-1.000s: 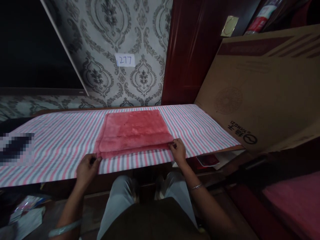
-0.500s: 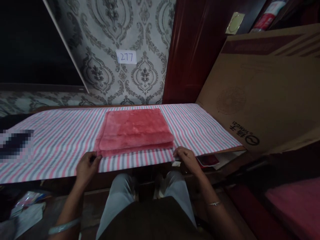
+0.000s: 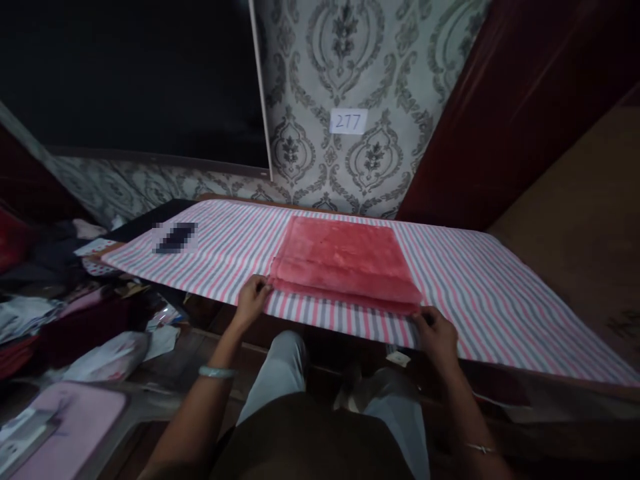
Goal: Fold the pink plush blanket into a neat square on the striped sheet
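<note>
A folded coral-pink plush cloth (image 3: pixel 345 257) lies flat on a striped tablecloth (image 3: pixel 220 243), its front edge showing stacked layers. My left hand (image 3: pixel 253 297) pinches the cloth's front left corner between thumb and fingers. At the front right corner, my right hand (image 3: pixel 437 333) has its thumb and fingertips closed on the cloth's edge. Both hands sit at the near side of the table, just over the striped cloth's front edge.
A dark phone-like object (image 3: pixel 175 237), partly pixelated, rests on the tablecloth's left side. Behind hangs a large black screen (image 3: pixel 150 80); a cardboard box (image 3: pixel 580 193) stands at the right. Clothes and bags (image 3: pixel 107 357) clutter the left, with a pink stool (image 3: pixel 80 427) in front.
The view has swung left, so the table appears farther right. My right hand has come from beside the plush cloth onto its front right corner. My left hand stays at the left corner.
</note>
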Tool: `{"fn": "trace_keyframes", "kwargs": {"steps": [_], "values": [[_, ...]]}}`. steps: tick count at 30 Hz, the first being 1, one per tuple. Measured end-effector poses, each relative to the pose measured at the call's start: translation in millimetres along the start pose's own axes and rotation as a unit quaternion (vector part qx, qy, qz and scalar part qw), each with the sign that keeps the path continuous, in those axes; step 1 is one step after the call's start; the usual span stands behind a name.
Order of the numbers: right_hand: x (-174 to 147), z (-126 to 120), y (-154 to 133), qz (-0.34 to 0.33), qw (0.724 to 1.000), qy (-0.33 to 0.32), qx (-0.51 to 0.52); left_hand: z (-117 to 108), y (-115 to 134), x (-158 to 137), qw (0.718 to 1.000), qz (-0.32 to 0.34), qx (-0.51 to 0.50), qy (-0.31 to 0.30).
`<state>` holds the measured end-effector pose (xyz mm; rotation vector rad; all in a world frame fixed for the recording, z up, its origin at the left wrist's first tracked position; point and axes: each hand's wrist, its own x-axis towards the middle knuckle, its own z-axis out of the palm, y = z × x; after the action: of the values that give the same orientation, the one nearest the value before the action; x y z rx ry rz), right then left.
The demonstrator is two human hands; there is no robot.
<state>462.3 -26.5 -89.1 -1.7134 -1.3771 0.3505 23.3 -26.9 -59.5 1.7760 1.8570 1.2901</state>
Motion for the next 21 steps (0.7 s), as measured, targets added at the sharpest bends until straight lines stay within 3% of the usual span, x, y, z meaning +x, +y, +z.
{"fn": "trace_keyframes", "kwargs": {"steps": [8,16,21], "values": [[2,-2,-1,0.044,0.998,-0.041,0.024,0,-5,-4,1.000,0.017,-0.019,0.001],[8,7,-9,-0.026,0.998,-0.051,0.014,9,-3,-5,0.997,0.056,-0.021,0.045],[14,9,-2,-0.027,0.999,-0.008,-0.027,10,-5,-2,0.998,0.027,-0.020,0.045]]}}
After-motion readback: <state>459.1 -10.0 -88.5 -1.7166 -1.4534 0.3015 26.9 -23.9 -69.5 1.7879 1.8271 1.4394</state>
